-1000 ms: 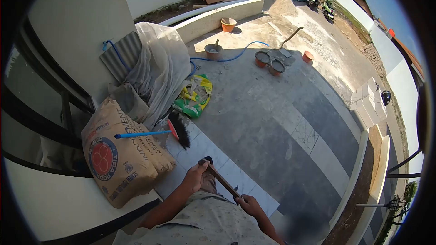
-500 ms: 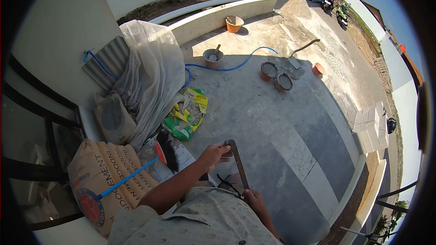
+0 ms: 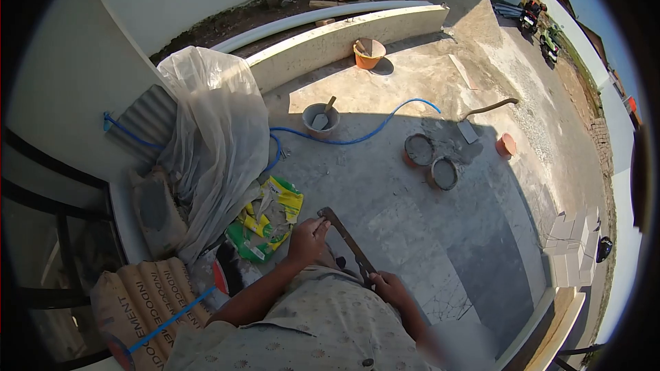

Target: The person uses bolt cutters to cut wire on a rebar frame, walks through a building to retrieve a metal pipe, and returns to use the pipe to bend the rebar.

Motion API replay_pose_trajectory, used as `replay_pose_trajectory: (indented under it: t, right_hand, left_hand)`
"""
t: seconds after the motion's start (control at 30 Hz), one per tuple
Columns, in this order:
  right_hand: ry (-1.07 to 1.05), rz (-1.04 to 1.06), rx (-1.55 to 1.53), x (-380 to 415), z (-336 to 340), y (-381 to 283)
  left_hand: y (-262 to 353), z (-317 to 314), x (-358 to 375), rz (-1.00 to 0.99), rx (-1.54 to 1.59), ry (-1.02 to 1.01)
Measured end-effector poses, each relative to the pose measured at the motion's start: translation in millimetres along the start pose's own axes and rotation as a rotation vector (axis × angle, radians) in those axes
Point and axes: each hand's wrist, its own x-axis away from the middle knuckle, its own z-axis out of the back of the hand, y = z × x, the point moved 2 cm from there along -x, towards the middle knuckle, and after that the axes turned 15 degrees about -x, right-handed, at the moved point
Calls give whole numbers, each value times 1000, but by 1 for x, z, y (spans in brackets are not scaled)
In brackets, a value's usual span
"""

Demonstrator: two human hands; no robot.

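My left hand (image 3: 307, 242) pinches the upper end of a long, flat brown strip (image 3: 349, 242), which has a small dark hook-like tip. The strip slants down in front of my shirt to my right hand (image 3: 389, 287), closed around its lower end. I cannot make out whether it is wood, leather or rusty metal. A torn yellow and green bag (image 3: 268, 220) lies on the floor beyond my left hand. Left of my forearm is a broom (image 3: 223, 276) with a blue handle, against a brown cement bag (image 3: 155, 299).
Two mortar-filled buckets (image 3: 442, 173) stand ahead, close to a hoe (image 3: 469, 130). A grey bucket (image 3: 321, 120) holds a trowel, beside a blue hose (image 3: 357, 141). Plastic sheeting (image 3: 216, 137) drapes at the left; white boxes (image 3: 572, 249) are stacked at the right.
My view has shifted, so the floor items sit lower and the buckets farther right. Both hands still hold the strip, which now tilts more toward the left.
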Motion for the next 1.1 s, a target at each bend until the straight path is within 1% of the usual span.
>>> replay_pose_trajectory:
  t: [0.03,0.13,0.23,0.33,0.43,0.53,0.63,0.73,0.83,0.93,0.97,1.03,1.07,1.1]
  right_hand:
    - [-48,-37,28,-18,17,-19]
    - [-121,-26,34,-75,58,-76]
    - [-101,-56,67,-148,98,-110]
    - [-44,-95,102,-215,136,-149]
    - [-40,-129,81,-262,173,-203]
    - [-39,-209,-12,-305,209,-252]
    - [-27,-229,7,-359,239,-307]
    - [-98,-192,35,-435,274,-340]
    - [-104,-119,116,-517,307,-393]
    - [-166,-89,288,-607,352,-435]
    - [-170,-117,298,-636,364,-457]
    - [-177,-208,324,-673,381,-496]
    - [-210,-180,334,-688,384,-515]
    - [-244,-149,340,-705,385,-536]
  left_hand:
    - [4,-1,-23,-79,-28,62]
    - [2,-25,-92,-56,-117,80]
    - [-12,-65,-173,-23,-203,12]
    - [-7,-95,-266,-39,-264,-128]
    - [14,-109,-362,-23,-383,-427]
    - [28,-121,-446,-109,-389,-440]
    - [45,-123,-527,-94,-392,-552]
    - [42,-136,-596,68,-235,-493]
    - [25,-163,-656,152,-132,-209]
    - [30,-154,-732,229,-125,-147]
    - [28,-154,-757,224,-186,-89]
    - [28,-141,-806,185,-290,-66]
    - [28,-136,-821,173,-341,-63]
    - [29,-131,-832,216,-320,-2]
